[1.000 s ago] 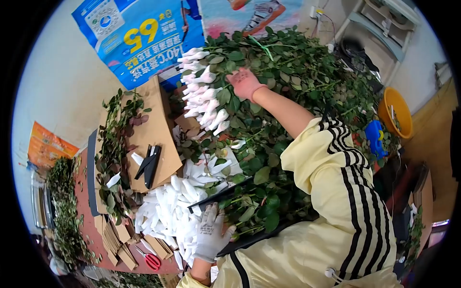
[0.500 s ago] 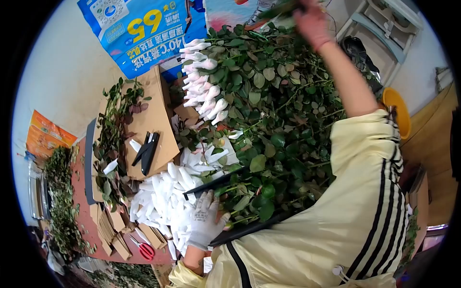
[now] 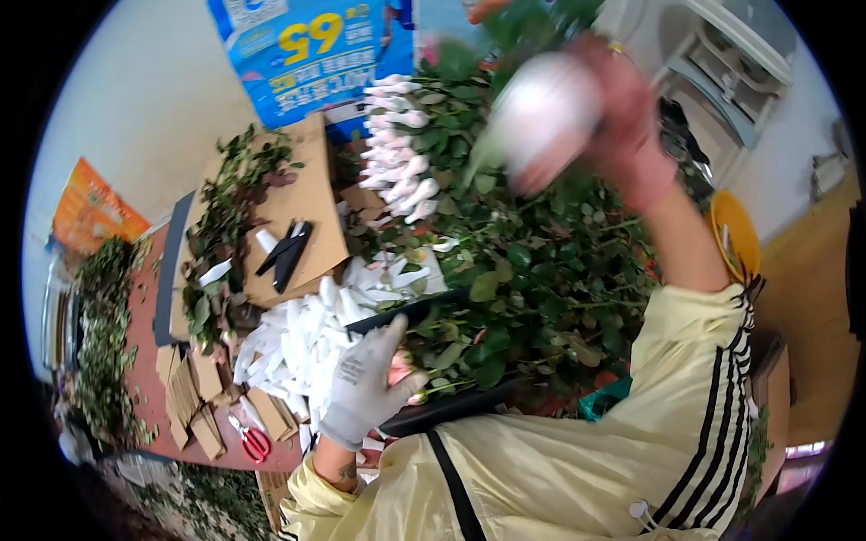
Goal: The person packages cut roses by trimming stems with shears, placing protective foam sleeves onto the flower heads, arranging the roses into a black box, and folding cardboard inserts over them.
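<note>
My left hand, in a white glove, rests at the end of a black-sided holder. Its fingers are extended and its thumb is spread. Pink rose heads show beside the palm, their leafy stems running right between the black sides. My right hand, in a pinkish glove, is raised above the greenery and smeared by motion. It appears closed around a rose with a blurred white and pink head; leaves blur above it. White sleeves lie heaped left of my left hand.
A row of white-sleeved roses lies at the back, stems toward the right. A black stapler lies on cardboard. Red-handled scissors and cardboard strips are at the left. A yellow basin stands at the right.
My right hand has come down and nearer the camera with the rose, whose pale head now shows. My left hand has shifted slightly, its thumb more spread. The view has tilted.
</note>
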Motion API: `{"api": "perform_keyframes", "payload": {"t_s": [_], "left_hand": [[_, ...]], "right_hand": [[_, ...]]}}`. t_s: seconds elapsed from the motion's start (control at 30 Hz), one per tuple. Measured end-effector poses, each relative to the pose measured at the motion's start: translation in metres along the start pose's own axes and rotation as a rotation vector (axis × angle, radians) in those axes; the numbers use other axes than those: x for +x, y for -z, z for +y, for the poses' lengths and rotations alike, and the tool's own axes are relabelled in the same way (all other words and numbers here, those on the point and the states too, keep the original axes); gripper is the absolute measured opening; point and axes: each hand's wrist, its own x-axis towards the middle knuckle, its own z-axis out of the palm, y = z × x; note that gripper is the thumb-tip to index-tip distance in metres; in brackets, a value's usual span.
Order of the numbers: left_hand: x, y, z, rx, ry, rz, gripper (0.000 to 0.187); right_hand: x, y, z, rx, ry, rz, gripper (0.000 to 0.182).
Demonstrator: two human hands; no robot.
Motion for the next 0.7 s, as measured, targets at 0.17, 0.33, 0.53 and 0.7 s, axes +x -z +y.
{"api": "perform_keyframes", "payload": {"t_s": [0.17, 0.33, 0.53, 0.7], "left_hand": [[-0.001, 0.068, 0.064, -0.084, -0.209, 0.556, 0.075], [0.001, 0.068, 0.064, 0.195, -0.365, 0.740, 0.035], [-0.026, 0.061, 0.046, -0.015, -0.169, 0.610, 0.010], [-0.048, 0.027, 0.021, -0.240, -0.030, 0.705, 0.030]], "right_hand": [[-0.019, -0.022, -0.111, 0.293, 0.036, -0.291, 0.052], [-0.017, -0.030, -0.141, 0.448, 0.070, -0.381, 0.045], [-0.031, -0.031, -0.146, 0.362, 0.150, -0.481, 0.047], [-0.023, -0.031, -0.158, 0.417, 0.149, -0.628, 0.049]]}}
